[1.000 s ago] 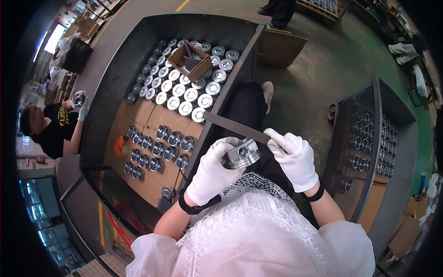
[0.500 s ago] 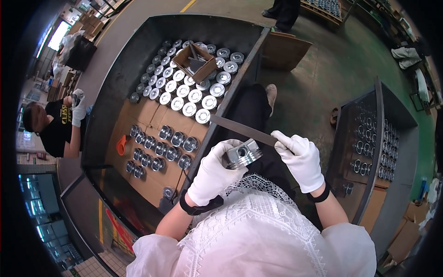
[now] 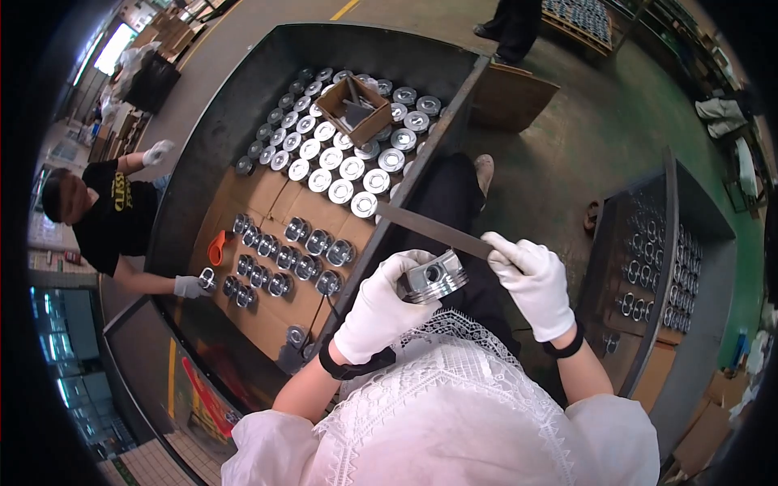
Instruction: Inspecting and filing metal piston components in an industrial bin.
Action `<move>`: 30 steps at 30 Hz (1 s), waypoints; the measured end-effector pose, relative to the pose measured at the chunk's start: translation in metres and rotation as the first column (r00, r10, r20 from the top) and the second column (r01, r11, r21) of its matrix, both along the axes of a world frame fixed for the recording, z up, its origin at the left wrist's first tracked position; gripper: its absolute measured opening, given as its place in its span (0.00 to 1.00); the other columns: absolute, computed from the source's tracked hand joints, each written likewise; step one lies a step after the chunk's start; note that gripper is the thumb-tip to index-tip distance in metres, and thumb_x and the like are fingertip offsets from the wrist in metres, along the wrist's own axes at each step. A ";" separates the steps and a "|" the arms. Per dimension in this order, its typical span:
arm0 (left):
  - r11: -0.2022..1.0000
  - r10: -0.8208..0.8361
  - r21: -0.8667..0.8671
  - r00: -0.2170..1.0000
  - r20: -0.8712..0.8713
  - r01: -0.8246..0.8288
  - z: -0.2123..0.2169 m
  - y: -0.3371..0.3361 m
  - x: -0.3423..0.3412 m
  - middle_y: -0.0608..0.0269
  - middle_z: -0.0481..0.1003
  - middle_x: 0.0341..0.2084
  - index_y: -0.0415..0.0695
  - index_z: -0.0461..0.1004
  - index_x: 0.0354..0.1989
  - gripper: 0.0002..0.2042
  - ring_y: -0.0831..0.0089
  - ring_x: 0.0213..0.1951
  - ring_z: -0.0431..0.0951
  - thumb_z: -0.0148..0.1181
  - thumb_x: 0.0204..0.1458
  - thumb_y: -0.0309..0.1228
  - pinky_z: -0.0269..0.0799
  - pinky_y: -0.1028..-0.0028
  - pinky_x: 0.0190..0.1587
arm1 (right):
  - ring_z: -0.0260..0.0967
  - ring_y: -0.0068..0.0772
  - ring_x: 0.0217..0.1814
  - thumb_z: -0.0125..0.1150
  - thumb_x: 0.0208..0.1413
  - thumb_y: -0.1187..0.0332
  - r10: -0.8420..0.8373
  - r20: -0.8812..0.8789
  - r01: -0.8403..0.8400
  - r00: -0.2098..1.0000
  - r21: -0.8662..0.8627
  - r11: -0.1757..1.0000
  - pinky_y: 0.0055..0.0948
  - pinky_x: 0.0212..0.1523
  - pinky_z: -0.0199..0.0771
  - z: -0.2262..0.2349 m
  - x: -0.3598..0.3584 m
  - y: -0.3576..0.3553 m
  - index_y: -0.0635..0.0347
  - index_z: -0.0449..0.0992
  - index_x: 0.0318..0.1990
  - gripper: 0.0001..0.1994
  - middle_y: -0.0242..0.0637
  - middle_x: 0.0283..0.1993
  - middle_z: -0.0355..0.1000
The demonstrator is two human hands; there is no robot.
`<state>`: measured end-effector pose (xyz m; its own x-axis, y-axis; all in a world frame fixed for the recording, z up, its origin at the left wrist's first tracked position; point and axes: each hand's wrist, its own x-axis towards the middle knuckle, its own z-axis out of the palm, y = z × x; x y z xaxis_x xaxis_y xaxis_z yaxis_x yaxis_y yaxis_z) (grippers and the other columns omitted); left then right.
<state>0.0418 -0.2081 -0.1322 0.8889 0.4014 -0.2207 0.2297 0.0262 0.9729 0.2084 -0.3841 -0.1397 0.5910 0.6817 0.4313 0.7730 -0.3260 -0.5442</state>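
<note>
My gloved left hand (image 3: 381, 309) is closed round a shiny metal piston (image 3: 438, 278), its pin hole facing up. In my gloved right hand (image 3: 533, 285) is one end of a long flat file (image 3: 436, 230). The file slants up and left above the piston; whether the two touch I cannot tell. Left of my hands, a dark metal bin (image 3: 472, 89) holds rows of pistons. Those in the far rows (image 3: 341, 191) show their round faces, while the nearer group (image 3: 308, 266) lies on brown cardboard (image 3: 258, 312).
An open cardboard box (image 3: 374, 124) with flat pieces inside sits on the far pistons. Near the bin's left wall lies an orange ring-like object (image 3: 216, 248). A co-worker's gloved hand (image 3: 191, 286) holds a piston there. Another bin (image 3: 669, 235) with pistons stands at right.
The co-worker's hands have parted, and one has come down to the bin's left side with a piston. My hands keep their grips with only slight movement; the view has shifted a little.
</note>
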 end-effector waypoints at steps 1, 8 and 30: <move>1.000 0.011 0.002 1.000 0.003 -0.011 0.000 0.002 0.000 0.60 0.72 0.56 0.33 0.71 0.49 0.22 0.79 0.53 0.74 0.69 0.43 0.13 0.73 0.76 0.55 | 0.67 0.37 0.23 0.71 0.50 0.71 -0.018 0.020 0.018 1.000 -0.027 0.999 0.36 0.26 0.71 -0.001 0.003 -0.008 0.43 0.84 0.46 0.15 0.33 0.21 0.65; 0.994 -0.010 0.110 0.999 0.049 0.005 0.002 0.003 -0.001 0.59 0.77 0.50 0.36 0.75 0.46 0.20 0.76 0.47 0.78 0.72 0.42 0.21 0.76 0.74 0.49 | 0.67 0.37 0.22 0.72 0.48 0.70 0.046 0.042 -0.045 0.998 -0.034 0.998 0.36 0.25 0.71 0.005 0.001 -0.002 0.44 0.84 0.45 0.15 0.32 0.21 0.66; 0.490 0.869 -0.079 0.494 -0.041 -0.868 0.173 0.036 -0.189 0.54 0.77 0.41 0.37 0.65 0.58 0.31 0.68 0.38 0.81 0.53 0.37 0.16 0.76 0.74 0.45 | 0.77 0.57 0.50 0.52 0.60 0.65 0.222 -0.121 -0.252 0.968 -0.539 0.803 0.46 0.52 0.76 -0.049 0.195 0.280 0.56 0.83 0.47 0.15 0.51 0.46 0.80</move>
<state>-0.1476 -0.1724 0.0409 0.1013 0.9524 -0.2874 0.0436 0.2844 0.9577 0.4031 -0.1036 -0.1887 0.3907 0.9170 -0.0801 0.8420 -0.3912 -0.3714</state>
